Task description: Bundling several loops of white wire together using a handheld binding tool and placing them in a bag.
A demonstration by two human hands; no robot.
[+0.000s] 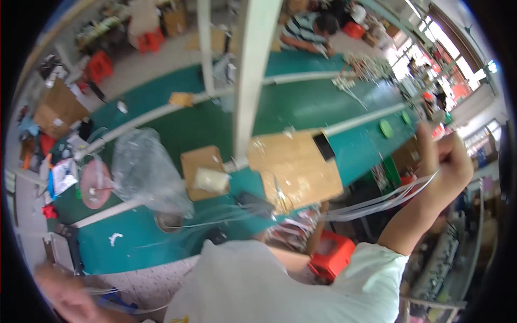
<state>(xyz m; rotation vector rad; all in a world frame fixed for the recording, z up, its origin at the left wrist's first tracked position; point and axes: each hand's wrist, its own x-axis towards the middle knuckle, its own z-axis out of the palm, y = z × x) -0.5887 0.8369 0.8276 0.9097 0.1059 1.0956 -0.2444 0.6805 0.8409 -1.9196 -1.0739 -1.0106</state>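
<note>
Thin white strands [371,209], perhaps cords or wires, stretch from my raised right hand [449,156] leftward across the front of the table. Their upper ends come out of that hand, whose fingers are closed on them. At the lower left edge is my left hand [67,295], smeared by motion, so its fingers do not show clearly. Pale strands also show beside it; whether it grips them I cannot make out. Between the hands, a box [291,257] filled with more white and reddish strands stands below the table edge.
On the green table [107,250] lie a brown board [301,167] with scissors [281,196] and a black phone [323,146], a smaller board [200,156] with a whitish packet [211,180], and a clear plastic bag [142,167]. A white post [253,81] rises mid-table. A red stool [331,255] stands nearby. Another person [309,33] works at the far side.
</note>
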